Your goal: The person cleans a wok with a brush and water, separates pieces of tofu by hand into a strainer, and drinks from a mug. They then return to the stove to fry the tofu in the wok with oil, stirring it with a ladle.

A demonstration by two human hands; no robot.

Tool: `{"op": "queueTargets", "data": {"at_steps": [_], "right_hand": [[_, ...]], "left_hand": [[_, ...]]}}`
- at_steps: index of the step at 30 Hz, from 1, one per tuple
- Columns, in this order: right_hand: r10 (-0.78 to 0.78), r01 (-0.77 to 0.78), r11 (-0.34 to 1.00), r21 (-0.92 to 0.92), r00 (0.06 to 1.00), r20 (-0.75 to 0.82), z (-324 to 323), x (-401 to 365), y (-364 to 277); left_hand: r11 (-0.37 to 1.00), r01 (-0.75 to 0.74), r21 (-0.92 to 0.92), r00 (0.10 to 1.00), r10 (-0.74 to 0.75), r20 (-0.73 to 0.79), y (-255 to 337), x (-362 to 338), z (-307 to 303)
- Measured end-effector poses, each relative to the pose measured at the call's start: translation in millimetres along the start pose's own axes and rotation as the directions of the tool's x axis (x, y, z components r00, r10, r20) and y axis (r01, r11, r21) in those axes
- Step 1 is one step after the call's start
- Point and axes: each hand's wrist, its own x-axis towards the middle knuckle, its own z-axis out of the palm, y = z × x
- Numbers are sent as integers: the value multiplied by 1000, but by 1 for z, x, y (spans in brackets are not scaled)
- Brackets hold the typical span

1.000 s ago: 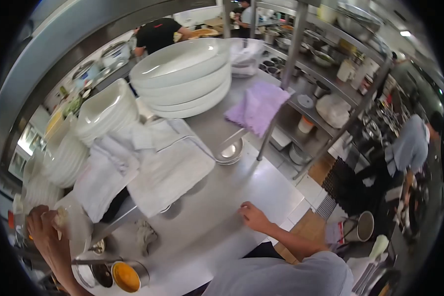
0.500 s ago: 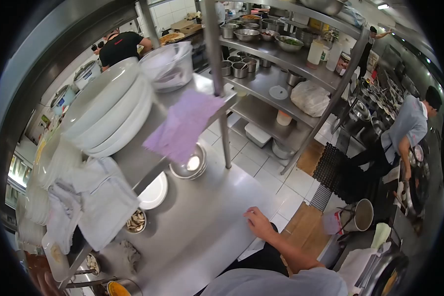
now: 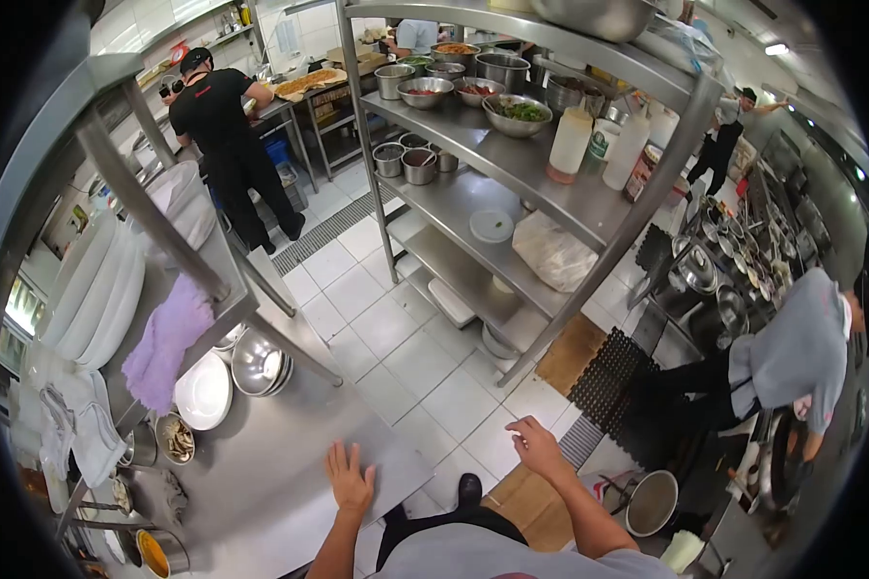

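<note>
My left hand (image 3: 349, 479) rests flat, fingers spread, on the near corner of the steel counter (image 3: 280, 454). My right hand (image 3: 536, 447) hangs in the air past the counter's edge, over the tiled floor, fingers loosely apart and holding nothing. On the counter to the left of my left hand sit a white plate (image 3: 203, 391), nested steel bowls (image 3: 258, 363) and a small tin of food (image 3: 175, 437). A purple cloth (image 3: 164, 343) droops from the shelf above them.
Stacked white plates (image 3: 97, 289) and towels (image 3: 72, 425) fill the left shelf. A steel rack (image 3: 512, 183) with bowls and bottles stands ahead. A person in black (image 3: 224, 135) works at the back, a person in grey (image 3: 792, 352) at the right. A pot (image 3: 653, 504) stands on the floor.
The view has swung to the right, away from the plates. My left hand came off the items at the lower left onto the counter. My right hand left the counter edge.
</note>
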Motion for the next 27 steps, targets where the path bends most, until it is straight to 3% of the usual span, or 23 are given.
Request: {"op": "queueTargets", "data": {"at_steps": [5,11,14,17,18,20,22,23,24,26,27], "right_hand": [[-14,16,999,-28,997,82,-33,44,32],[-112,109,994,25,962,249,-5,92,42],[-137,136,990,30,928,347,18,105,60],[20,10,999,-46,794,608,47,127,96],[20,14,999,-51,790,613,57,136,107],[-7,101,992,-77,653,757,76,158,132],[62,146,976,-162,528,847,97,190,149],[73,156,971,-179,520,851,105,209,155],[83,163,968,-192,513,855,113,225,159],[83,192,958,-214,530,844,127,269,156],[97,135,970,-204,550,830,136,291,159]], "left_hand": [[999,23,28,1000,-22,-14,4,10,16],[997,72,27,994,-74,86,3,17,14],[998,64,-20,997,-63,46,-2,12,18],[999,41,9,998,-42,56,-3,14,13],[999,15,39,998,-17,62,1,18,8],[998,1,66,999,-5,54,7,24,1],[994,-6,113,1000,9,-25,7,33,5],[996,80,-35,995,-78,58,2,24,15],[996,82,-34,995,-80,53,3,18,25],[996,74,-41,993,-78,-89,2,22,47],[992,81,-100,990,-91,-107,3,29,63]]}}
